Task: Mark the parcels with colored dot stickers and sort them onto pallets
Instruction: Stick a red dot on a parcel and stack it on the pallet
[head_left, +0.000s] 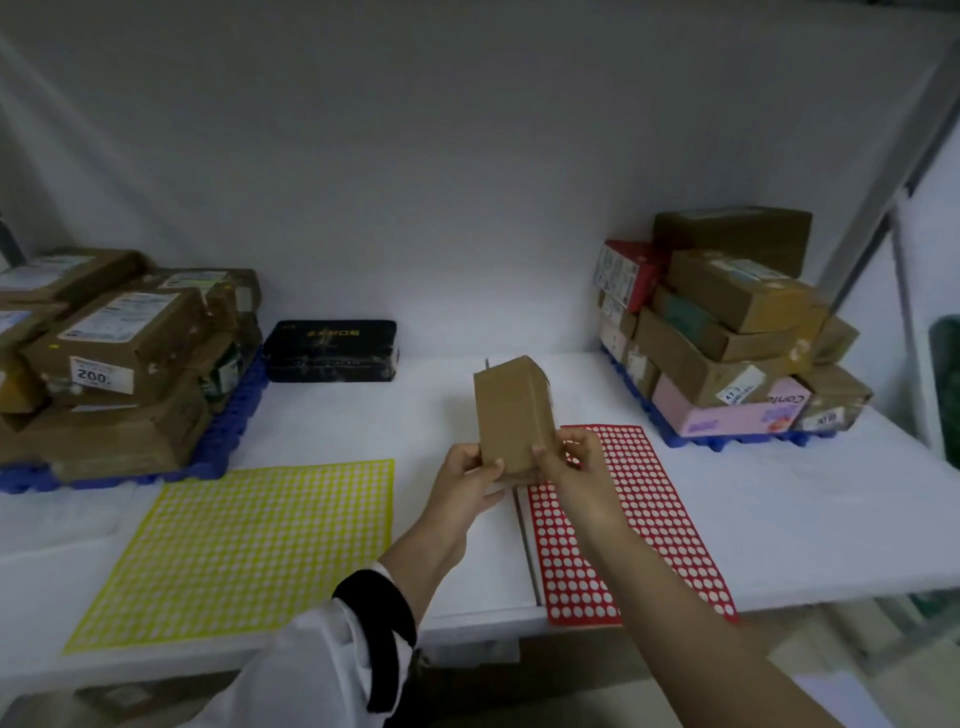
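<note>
A small brown cardboard parcel (514, 410) stands upright above the middle of the white table, held from both sides. My left hand (467, 480) grips its lower left edge and my right hand (576, 467) grips its lower right edge. A yellow dot-sticker sheet (249, 551) lies flat at the left front. To the right, a red dot-sticker sheet (639, 519) lies partly under my right forearm. A blue pallet (228, 431) at the left carries stacked brown parcels (119, 338). Another blue pallet (727, 441) at the right carries a taller stack of parcels (727, 322).
A black shrink-wrapped box (331, 351) sits at the back, next to the left pallet. A white wall closes the back. A grey metal frame post (883, 218) slants up at the right. The table's front edge (467, 623) runs below the sheets.
</note>
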